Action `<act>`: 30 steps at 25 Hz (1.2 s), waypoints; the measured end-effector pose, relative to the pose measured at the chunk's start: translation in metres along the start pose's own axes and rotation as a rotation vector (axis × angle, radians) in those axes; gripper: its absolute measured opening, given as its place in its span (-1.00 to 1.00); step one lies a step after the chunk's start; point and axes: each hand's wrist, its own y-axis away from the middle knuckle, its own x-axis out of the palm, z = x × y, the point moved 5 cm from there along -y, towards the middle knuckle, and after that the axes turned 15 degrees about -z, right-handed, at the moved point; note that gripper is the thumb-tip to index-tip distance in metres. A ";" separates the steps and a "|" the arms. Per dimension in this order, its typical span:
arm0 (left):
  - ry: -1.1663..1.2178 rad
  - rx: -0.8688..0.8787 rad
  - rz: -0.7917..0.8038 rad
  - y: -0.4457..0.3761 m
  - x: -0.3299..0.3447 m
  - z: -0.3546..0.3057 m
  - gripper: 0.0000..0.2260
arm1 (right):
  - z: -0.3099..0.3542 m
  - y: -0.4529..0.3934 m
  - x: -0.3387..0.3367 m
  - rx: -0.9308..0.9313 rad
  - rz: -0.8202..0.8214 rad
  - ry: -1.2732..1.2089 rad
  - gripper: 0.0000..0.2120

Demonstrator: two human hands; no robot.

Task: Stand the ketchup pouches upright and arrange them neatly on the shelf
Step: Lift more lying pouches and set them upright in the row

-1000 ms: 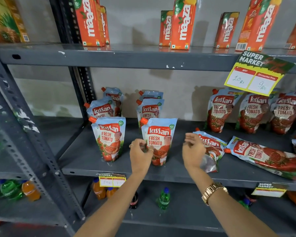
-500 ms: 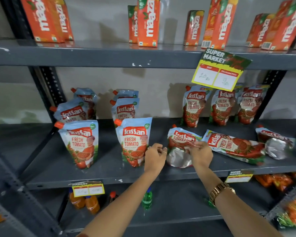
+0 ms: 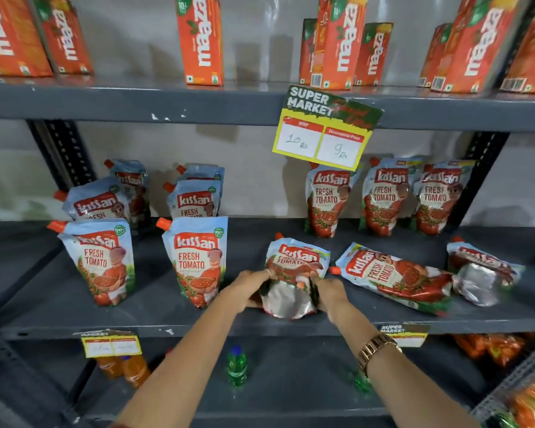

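Grey metal shelf (image 3: 74, 316): left hand (image 3: 247, 288), right hand (image 3: 329, 293) clasp fallen Kissan ketchup pouch (image 3: 294, 273) sides, silver base nearest, mid-shelf.

Pouches (image 3: 198, 261) read "Kissan Fresh Tomato", cartons (image 3: 201, 41) "maaza", tag (image 3: 325, 128) "Super Market".

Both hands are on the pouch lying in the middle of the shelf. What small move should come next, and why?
Probably tip the pouch up onto its silver base. The left hand and right hand grip its lower sides; it lies back, base toward the camera, while the upright pouch beside it shows the target pose. Open shelf behind leaves room.
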 end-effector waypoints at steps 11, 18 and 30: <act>0.282 0.088 -0.264 0.002 0.018 -0.001 -0.85 | 0.032 0.003 -0.001 0.130 0.367 -0.238 -0.87; 0.333 0.393 -0.377 0.027 0.018 -0.038 -0.65 | 0.071 0.011 -0.015 -0.329 0.277 -0.161 -0.66; 0.187 0.420 -0.701 0.040 0.012 -0.020 -0.85 | 0.068 -0.022 -0.077 -0.539 -0.111 -0.152 -0.88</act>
